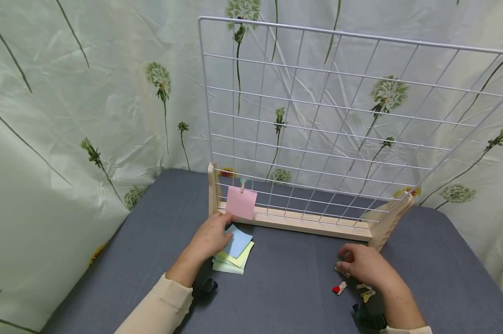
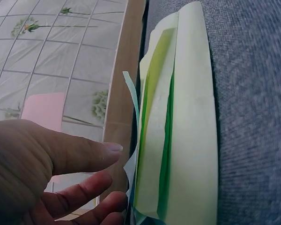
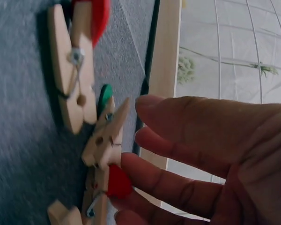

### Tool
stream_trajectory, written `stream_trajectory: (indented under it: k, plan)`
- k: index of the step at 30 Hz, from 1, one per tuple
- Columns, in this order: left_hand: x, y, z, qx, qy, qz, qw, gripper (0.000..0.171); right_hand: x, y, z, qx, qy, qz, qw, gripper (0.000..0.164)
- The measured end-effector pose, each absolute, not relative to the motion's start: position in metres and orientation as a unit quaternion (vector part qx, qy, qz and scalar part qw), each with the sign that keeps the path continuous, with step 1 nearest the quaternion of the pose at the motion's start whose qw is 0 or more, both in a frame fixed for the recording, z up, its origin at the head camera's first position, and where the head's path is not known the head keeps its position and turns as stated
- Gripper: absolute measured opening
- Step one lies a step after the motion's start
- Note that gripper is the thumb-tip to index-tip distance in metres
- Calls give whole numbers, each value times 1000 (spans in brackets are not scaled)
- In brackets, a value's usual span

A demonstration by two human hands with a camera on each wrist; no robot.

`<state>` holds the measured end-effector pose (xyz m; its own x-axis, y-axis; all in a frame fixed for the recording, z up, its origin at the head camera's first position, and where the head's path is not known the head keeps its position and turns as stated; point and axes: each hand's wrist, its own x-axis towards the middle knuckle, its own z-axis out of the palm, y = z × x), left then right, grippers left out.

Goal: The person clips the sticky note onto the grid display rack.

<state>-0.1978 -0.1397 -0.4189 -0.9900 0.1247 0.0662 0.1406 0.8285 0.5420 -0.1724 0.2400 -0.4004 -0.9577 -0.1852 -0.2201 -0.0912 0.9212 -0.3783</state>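
Observation:
My left hand is over the left edge of a small pile of paper squares, a blue one on top of yellow-green and pale green ones. In the left wrist view its thumb and fingers stand apart beside the pile's edge, pinching nothing. My right hand hovers over several small wooden clothespins on the table. One bears a red heart, close to the fingers, and a green-tipped clothespin lies near the thumb. Whether the fingers touch them is unclear.
A white wire grid stands in a wooden base behind the hands. A pink paper square hangs at its lower left from a clothespin. The dark table meets a flower-patterned curtain.

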Motion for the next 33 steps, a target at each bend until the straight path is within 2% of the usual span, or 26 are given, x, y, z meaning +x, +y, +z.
stream_trajectory:
  k: [12,24,33]
  plan:
    - [-199,-139,-424,-56,-957,-286,16,36,-174,223,-406,-87,977,-177,86,24]
    - [-201,-139,-428,-76,-951,-298,24,38,-172,220,-406,-77,977,-175,91,20]
    - [-201,-136,-428,-62,-949,-310,13,40,-172,226,-404,-87,973,-177,119,21]
